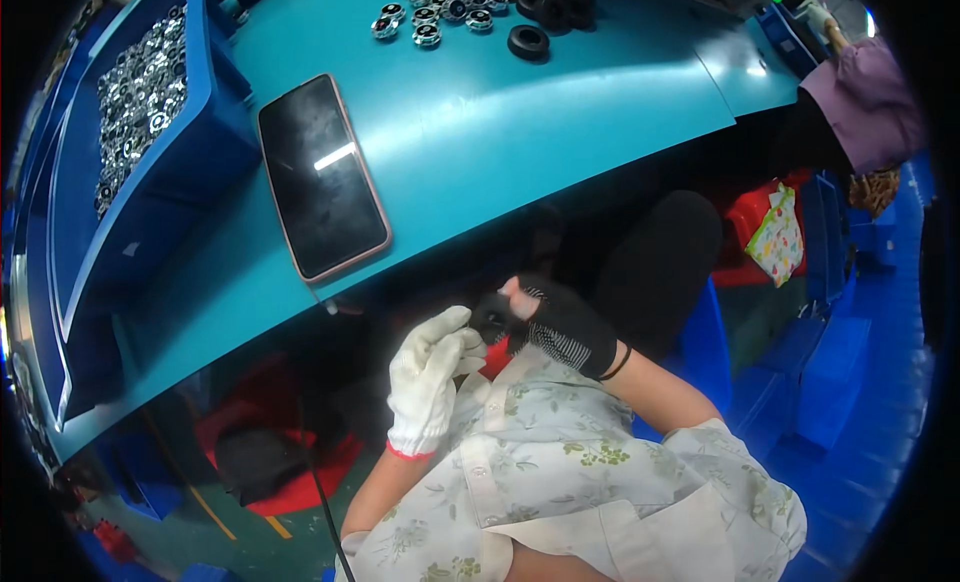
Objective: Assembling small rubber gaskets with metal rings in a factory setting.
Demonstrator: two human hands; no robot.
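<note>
My left hand (428, 377), in a white knit glove, is raised below the front edge of the teal table (480, 152). Its fingertips pinch the black glove on my right hand (555, 327) near the fingers. The black glove covers my right palm and wrist, and one bare fingertip shows. Both hands sit close together over my lap, above my floral shirt (570, 482).
A dark phone in a pink case (322, 177) lies on the table. A blue bin (140, 102) of small metal parts stands at the left. Several round metal parts (430, 17) and black rings (528, 42) lie at the far edge. Another person's sleeve (865, 97) is at the right.
</note>
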